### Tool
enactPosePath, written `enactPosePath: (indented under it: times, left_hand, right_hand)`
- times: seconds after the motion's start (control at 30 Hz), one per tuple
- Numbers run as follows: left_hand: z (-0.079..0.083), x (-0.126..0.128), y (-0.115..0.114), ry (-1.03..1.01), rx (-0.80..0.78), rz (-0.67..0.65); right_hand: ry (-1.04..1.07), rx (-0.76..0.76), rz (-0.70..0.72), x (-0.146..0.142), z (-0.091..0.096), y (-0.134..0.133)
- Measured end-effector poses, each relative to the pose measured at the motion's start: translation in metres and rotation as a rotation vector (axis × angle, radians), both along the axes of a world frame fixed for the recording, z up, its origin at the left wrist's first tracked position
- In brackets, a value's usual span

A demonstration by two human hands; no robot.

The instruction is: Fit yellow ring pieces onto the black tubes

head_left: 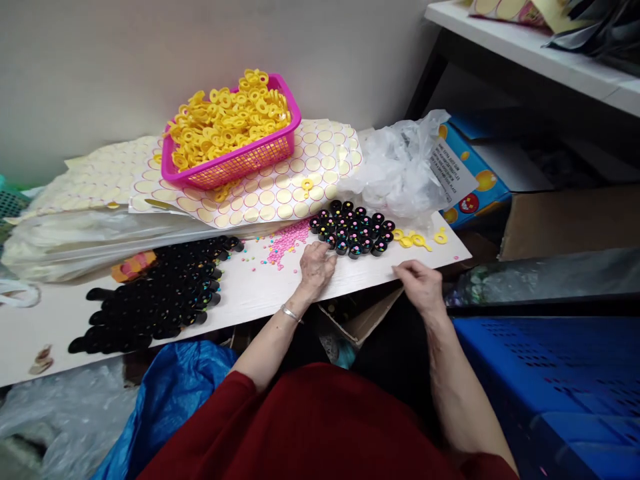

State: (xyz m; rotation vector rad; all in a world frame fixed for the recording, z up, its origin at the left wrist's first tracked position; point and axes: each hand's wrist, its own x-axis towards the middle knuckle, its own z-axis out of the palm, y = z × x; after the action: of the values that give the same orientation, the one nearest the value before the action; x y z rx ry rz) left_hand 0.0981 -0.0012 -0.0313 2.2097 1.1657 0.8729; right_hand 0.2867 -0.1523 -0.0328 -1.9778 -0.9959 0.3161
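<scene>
My left hand (pixel 317 265) rests on the white board (pixel 250 293), its fingertips touching the near left edge of a cluster of small black cups (pixel 353 230) with coloured beads in them. A scatter of pink beads (pixel 287 241) lies just left of that hand. At the board's front edge, my right hand (pixel 420 285) has its fingers curled, thumb against fingertips; whether it pinches anything is unclear. Past it, a few yellow rings (pixel 415 239) lie right of the cups.
A large heap of black cups (pixel 160 293) lies at the left. A pink basket (pixel 235 157) full of yellow rings sits on sticker sheets (pixel 280 193) at the back. A crumpled clear bag (pixel 400 167), a blue crate (pixel 550 387) and a shelf (pixel 530 47) are at the right.
</scene>
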Motion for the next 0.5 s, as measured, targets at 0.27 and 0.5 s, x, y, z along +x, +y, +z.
enactPosePath:
  times: [0.27, 0.5]
  left_hand:
    - [0.005, 0.032, -0.009, 0.152, -0.005, 0.065]
    - [0.004, 0.022, -0.012, 0.097, 0.029, 0.037]
  right_hand:
    - [-0.52, -0.349, 0.023, 0.05, 0.01, 0.044]
    - [-0.418, 0.031, -0.133, 0.047, -0.009, 0.032]
